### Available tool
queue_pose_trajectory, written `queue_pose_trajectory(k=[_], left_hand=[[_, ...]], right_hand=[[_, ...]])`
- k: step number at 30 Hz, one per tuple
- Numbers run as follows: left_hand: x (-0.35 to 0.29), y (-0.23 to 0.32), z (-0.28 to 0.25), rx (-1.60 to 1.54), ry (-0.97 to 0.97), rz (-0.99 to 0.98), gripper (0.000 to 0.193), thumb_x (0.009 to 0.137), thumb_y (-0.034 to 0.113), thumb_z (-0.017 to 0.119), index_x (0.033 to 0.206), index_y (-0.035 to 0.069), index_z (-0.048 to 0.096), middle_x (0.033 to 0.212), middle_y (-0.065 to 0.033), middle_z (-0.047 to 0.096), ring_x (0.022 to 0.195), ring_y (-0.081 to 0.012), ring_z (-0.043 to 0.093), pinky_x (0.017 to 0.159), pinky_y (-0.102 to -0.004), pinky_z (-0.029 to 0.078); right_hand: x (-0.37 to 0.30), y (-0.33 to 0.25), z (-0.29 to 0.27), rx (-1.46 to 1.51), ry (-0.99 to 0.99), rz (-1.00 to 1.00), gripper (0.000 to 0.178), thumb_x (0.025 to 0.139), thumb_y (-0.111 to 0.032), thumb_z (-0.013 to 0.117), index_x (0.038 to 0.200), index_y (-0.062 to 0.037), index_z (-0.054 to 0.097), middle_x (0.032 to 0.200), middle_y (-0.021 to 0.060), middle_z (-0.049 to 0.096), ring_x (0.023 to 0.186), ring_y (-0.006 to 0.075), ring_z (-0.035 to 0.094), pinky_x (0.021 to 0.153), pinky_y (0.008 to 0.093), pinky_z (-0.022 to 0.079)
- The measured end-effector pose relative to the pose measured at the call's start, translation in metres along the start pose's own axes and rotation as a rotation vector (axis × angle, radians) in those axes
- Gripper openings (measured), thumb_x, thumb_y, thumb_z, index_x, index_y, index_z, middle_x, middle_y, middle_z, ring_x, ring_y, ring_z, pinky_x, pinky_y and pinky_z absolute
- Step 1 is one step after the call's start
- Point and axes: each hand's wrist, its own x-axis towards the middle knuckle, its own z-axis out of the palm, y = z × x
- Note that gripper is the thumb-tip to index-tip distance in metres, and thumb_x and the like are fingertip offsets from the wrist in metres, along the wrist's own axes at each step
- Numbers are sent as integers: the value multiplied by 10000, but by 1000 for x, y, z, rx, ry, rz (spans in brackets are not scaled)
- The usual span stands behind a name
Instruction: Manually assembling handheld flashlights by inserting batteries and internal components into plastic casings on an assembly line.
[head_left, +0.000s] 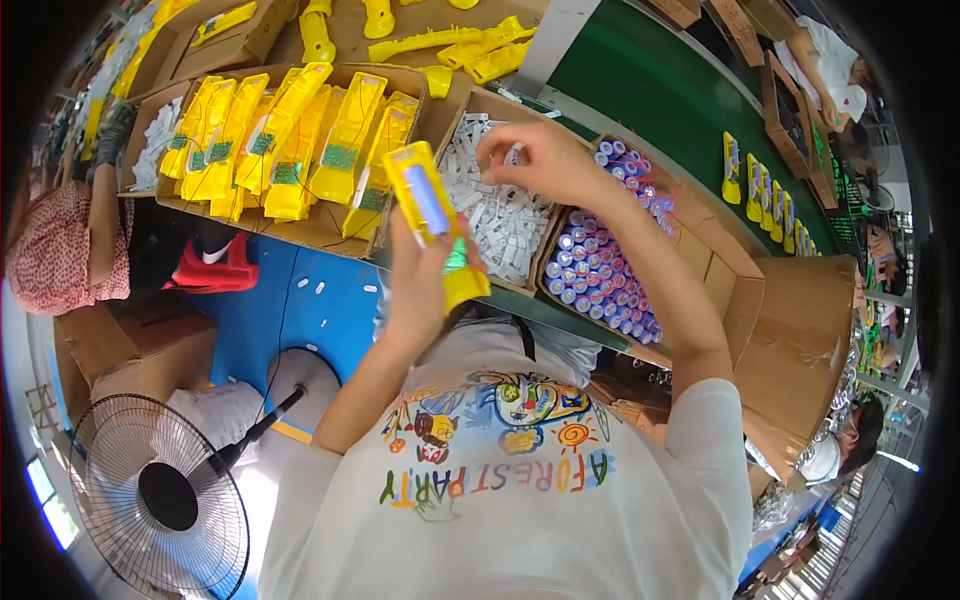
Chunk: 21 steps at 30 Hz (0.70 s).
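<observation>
My left hand [412, 285] grips a yellow plastic housing [466, 290] from below and holds it up tilted. A purple cylindrical battery [428, 200] lies in its upper part, and a green circuit board [456, 256] shows lower down, partly behind my fingers. My right hand [545, 165] is above a cardboard box full of small white plastic pieces [505, 230]. Its thumb and fingers are curled together; whether a white piece is pinched between them is hard to make out. Just right of that box are many purple batteries [595, 275] with red wires, under my right forearm.
At the left, a cardboard box [330, 238] holds several yellow housings with green boards and wires. More yellow parts [450, 50] lie behind it. Yellow units line a green conveyor [660, 80] at the right. A floor fan [170, 495] stands lower left. Other people sit nearby.
</observation>
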Motion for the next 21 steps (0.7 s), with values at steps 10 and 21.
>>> queue_pose_trajectory(k=[10,21], left_hand=[[-15,1,-3,-168,-129,-108,386,869,123,470,1227,99,329,994,-119,538,717,-215,580,662,-381,524],[-18,-13,11,115,-301,-138,347,1001,338,455,1236,105,351,909,-77,536,639,-142,552,598,-308,507]], right_hand=[[-13,13,10,-796,310,-424,95,827,-130,670,885,-56,656,818,92,679,692,253,647,640,309,506],[-52,-6,6,109,250,-146,179,803,-83,741,955,-21,670,860,30,666,730,51,596,587,188,479]])
